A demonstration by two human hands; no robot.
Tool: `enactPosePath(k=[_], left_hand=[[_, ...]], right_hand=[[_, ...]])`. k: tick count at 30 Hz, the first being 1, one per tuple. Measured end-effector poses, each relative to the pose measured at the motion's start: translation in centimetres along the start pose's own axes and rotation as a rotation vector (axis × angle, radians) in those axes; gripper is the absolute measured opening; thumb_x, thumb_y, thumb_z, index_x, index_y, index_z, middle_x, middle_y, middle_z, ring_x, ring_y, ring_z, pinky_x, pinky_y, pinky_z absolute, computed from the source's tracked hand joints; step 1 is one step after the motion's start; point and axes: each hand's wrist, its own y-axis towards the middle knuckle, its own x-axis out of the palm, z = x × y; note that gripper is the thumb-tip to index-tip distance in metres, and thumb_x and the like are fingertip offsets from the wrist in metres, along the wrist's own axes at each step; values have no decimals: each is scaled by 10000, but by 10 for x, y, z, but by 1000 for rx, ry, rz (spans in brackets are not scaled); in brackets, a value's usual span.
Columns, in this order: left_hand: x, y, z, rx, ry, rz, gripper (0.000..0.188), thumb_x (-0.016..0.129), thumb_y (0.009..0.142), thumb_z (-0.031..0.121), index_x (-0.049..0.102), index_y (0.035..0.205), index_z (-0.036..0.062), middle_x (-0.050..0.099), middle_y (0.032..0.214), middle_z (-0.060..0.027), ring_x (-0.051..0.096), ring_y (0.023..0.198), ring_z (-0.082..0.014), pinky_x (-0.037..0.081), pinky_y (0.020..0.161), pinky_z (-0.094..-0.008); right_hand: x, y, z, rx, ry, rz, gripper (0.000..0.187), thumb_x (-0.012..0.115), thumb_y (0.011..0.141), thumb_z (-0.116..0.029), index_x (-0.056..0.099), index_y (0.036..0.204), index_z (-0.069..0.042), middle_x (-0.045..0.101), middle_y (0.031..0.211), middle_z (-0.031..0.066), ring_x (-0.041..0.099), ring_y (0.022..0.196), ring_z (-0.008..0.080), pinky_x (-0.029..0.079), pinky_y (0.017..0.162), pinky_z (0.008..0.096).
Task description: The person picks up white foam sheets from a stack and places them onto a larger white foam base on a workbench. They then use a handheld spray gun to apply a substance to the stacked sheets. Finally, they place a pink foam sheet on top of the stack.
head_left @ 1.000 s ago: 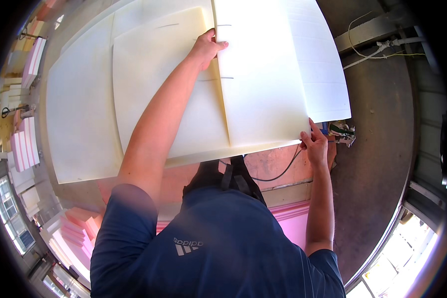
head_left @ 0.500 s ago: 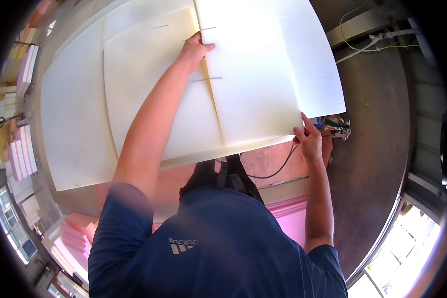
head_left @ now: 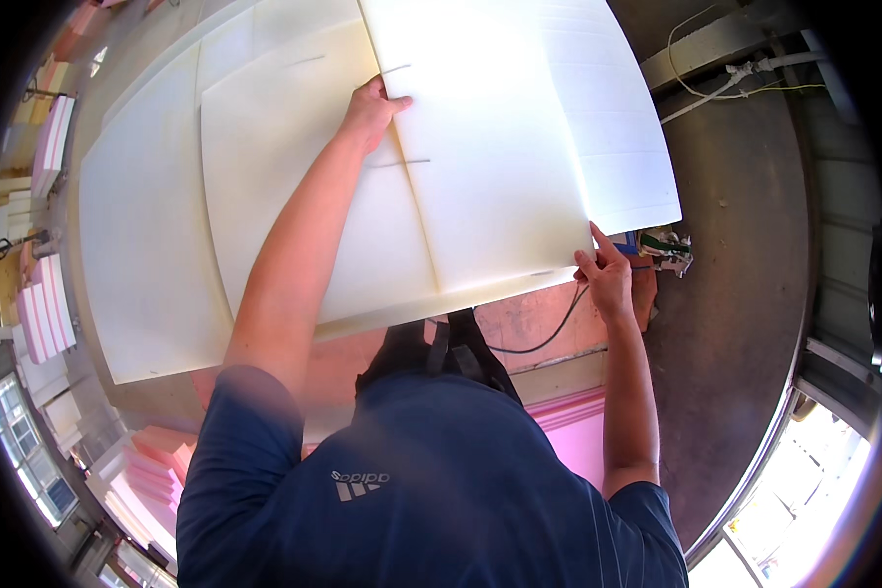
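A white foam sheet (head_left: 490, 147) lies over the right part of another pale foam sheet (head_left: 284, 186), and short dark pencil-like lines cross the seam between them. My left hand (head_left: 370, 118) grips the upper sheet's left edge, thumb on top and fingers bent around the seam, partly hidden. At that sheet's near right corner, my right hand (head_left: 610, 279) pinches the edge between thumb and fingers. Broader white sheets show beneath, one on the left (head_left: 147, 235) and one on the right (head_left: 617, 137).
Past the right corner sits a small metal tool or fitting (head_left: 671, 250), with a dark cable (head_left: 549, 338) below the near edge. Pink-and-white foam stacks (head_left: 47, 309) stand at far left; pink sheets (head_left: 573, 441) lie low beside me. A pale pipe (head_left: 715, 93) runs at upper right.
The upper foam sheet's left edge has shifted slightly left, and my left hand has moved left and a little nearer with it. My right hand has moved slightly left at the corner.
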Motion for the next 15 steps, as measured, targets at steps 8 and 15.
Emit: enactPosePath(k=[8, 15], left_hand=[[-4, 5, 9, 15, 225, -14, 422, 715, 814, -90, 618, 1224, -61, 685, 1178, -149, 658, 1058, -240, 523, 982, -355], [-8, 8, 9, 42, 273, -46, 372, 763, 770, -89, 679, 1131, -51, 725, 1087, -110, 685, 957, -201, 547, 895, -326]], right_hand=[[-2, 1, -7, 42, -26, 12, 550, 672, 920, -9, 522, 1446, -71, 641, 769, 18, 585, 630, 75, 491, 551, 228], [-3, 2, -9, 66, 7, 12, 559, 688, 906, -17, 539, 1438, -94, 643, 787, 16, 580, 640, 69, 491, 567, 226]])
